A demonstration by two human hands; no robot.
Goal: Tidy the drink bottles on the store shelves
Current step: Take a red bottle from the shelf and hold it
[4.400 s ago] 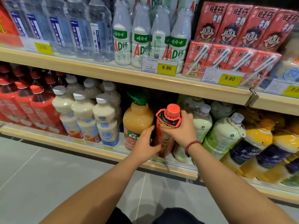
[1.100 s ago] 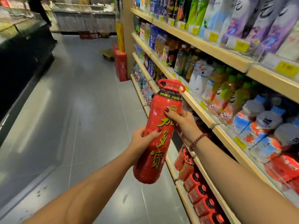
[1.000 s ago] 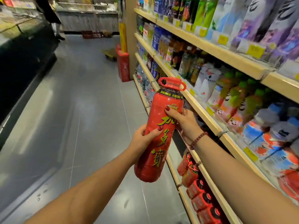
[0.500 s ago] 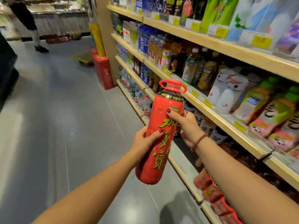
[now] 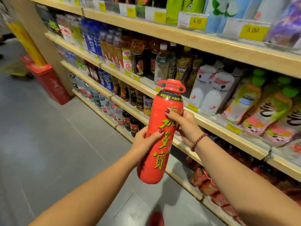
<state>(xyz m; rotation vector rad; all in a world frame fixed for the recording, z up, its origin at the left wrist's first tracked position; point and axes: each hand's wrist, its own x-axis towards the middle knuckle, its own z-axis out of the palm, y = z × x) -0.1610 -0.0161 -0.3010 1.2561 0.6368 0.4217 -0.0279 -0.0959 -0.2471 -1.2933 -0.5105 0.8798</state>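
Observation:
I hold a tall red drink bottle (image 5: 160, 132) with yellow characters and a red carry-handle cap, tilted slightly, in front of the shelves. My left hand (image 5: 143, 140) grips its lower left side. My right hand (image 5: 185, 124), with a bead bracelet on the wrist, grips its upper right side. Behind it run wooden shelves (image 5: 211, 123) stocked with drink bottles. More red bottles of the same kind (image 5: 206, 180) stand on the bottom shelf to the lower right.
White bottles (image 5: 210, 93) and green-capped bottles (image 5: 254, 101) fill the middle shelf to the right, tea and water bottles (image 5: 130, 56) the left part. A red bin (image 5: 48, 82) stands by a pillar (image 5: 39, 39) at the aisle's far end. Grey floor (image 5: 48, 144) lies left.
I have turned toward the shelves and come nearer; the bottle stays in both hands in the same grip. The aisle and red bin have shifted left in view.

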